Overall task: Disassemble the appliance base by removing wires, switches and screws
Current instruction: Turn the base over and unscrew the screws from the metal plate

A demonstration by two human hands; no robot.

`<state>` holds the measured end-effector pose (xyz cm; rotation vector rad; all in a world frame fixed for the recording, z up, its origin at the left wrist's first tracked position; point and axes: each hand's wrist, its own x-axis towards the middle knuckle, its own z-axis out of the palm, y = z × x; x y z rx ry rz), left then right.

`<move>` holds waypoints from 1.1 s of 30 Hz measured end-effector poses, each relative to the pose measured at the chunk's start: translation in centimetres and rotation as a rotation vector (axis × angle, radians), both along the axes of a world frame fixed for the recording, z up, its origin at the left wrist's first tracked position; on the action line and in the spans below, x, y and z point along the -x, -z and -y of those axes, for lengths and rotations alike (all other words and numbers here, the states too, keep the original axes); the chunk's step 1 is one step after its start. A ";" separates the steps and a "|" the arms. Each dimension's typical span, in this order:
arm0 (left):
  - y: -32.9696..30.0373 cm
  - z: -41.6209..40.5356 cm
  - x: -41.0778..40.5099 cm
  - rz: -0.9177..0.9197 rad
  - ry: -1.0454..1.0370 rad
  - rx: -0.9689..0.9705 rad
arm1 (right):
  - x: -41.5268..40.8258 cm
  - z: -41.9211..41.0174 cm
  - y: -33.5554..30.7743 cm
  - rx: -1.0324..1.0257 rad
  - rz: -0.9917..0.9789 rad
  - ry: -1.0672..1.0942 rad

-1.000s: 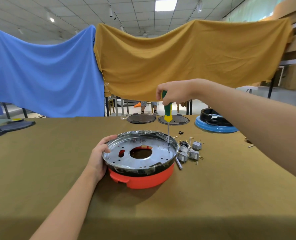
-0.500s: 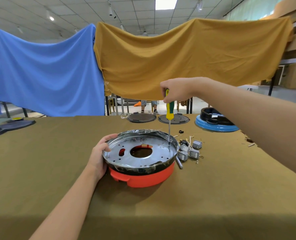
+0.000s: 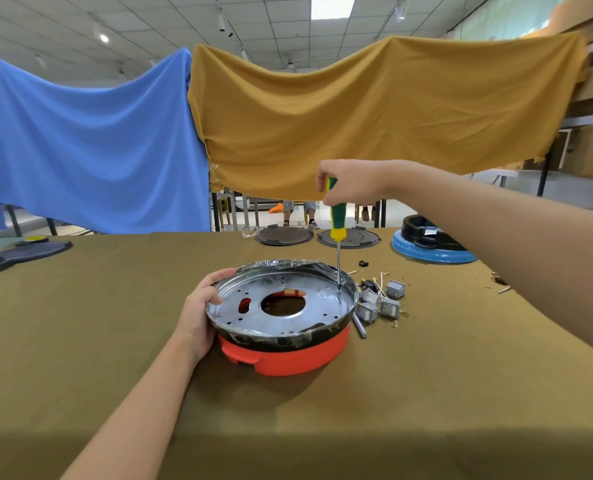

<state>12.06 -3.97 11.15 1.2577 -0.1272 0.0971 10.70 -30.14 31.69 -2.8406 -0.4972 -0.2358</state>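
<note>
Inside appliance base (image 3: 298, 358): screwdriver (image 3: 336, 220) (upright)

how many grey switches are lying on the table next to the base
4, clustered right of the appliance base: one farthest back, one beside the rim, one lower right, one nearest. Wires may hide more.

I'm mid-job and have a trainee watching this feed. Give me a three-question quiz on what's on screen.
1. True or false: the right hand grips the screwdriver upright, tip down on the metal plate.
2. What does the left hand hold? A) a switch B) the rim of the appliance base C) nothing
3. Fill in: the loose grey switches lie on the base's ____ side.

Key: 1 true; 2 B; 3 right
</note>
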 end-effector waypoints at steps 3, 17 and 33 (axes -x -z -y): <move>0.0 0.0 0.0 -0.005 -0.005 -0.003 | -0.1 0.3 0.4 -0.122 -0.039 0.009; -0.2 0.0 0.2 -0.010 -0.004 0.002 | -0.7 0.9 -0.1 -0.130 -0.011 0.014; -0.1 0.0 0.1 0.001 0.002 -0.009 | -0.7 1.2 0.1 -0.155 -0.060 -0.003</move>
